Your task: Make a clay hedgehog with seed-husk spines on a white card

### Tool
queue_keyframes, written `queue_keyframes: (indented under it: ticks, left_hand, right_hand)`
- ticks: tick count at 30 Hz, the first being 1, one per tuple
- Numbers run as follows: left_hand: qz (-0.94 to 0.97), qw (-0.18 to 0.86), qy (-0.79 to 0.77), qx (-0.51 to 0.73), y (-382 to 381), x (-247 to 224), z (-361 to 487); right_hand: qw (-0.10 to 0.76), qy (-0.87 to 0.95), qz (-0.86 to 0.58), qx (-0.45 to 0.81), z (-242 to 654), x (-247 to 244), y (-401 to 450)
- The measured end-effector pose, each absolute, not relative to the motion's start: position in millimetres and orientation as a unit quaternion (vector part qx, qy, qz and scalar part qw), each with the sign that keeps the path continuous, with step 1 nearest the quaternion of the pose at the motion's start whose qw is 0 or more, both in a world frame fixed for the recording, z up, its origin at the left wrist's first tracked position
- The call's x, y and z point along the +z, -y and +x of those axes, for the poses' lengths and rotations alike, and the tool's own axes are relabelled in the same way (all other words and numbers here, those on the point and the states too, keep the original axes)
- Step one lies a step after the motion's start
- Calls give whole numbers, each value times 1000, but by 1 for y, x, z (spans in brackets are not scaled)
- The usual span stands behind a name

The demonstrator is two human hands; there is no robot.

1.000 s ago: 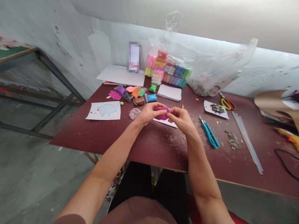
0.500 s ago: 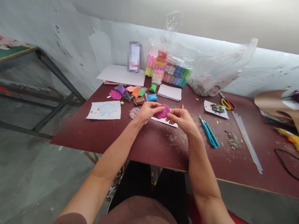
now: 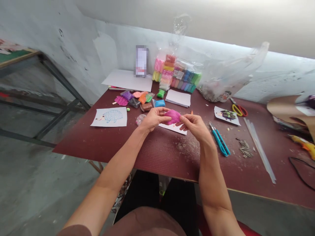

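A flattened piece of magenta modelling clay (image 3: 173, 117) is held up between my two hands above the table. My left hand (image 3: 157, 118) pinches its left side between thumb and fingers. At the right edge, my right hand (image 3: 191, 124) grips the clay with thumb and fingertips. Beneath the clay lies a white paper card (image 3: 174, 128) with some orange marks, partly covered by my hands. Just left of my left hand sits a crumpled clear wrapper (image 3: 140, 120). Packets of clay, including a blue one (image 3: 159, 103) and a brown one (image 3: 146, 107), lie behind it.
A hedgehog drawing (image 3: 109, 116) lies left. To the right are a teal cutter (image 3: 221, 141), seeds or sticks in a small pile (image 3: 244, 148), scissors (image 3: 239, 109), a finished hedgehog card (image 3: 227, 115), glue sticks (image 3: 261, 150) and a glue gun (image 3: 302, 142). Bagged clay (image 3: 187, 77) stands behind.
The magenta clay has been turned and stretched wider between my fingers. My right hand has shifted its grip slightly to the right along the clay's edge.
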State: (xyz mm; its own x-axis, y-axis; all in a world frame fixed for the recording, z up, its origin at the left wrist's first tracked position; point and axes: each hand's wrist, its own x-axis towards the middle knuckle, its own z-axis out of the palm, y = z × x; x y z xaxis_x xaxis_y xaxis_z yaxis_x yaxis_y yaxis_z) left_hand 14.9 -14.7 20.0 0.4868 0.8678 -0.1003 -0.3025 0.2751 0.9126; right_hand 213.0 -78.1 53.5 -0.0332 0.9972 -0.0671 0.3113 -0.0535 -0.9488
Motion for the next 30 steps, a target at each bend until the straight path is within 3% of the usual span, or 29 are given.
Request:
queue_keyframes:
  ticks: [10, 26, 30]
  left_hand:
    - [512, 730, -289, 350, 17, 18, 14]
    - [515, 719, -313, 345, 18, 19, 19]
    - [517, 720, -308, 346, 18, 18, 18]
  right_hand:
    - [432, 562, -588, 390, 216, 41, 70]
    - [403, 596, -565, 404, 218, 43, 73]
    - [442, 561, -567, 411, 217, 38, 72]
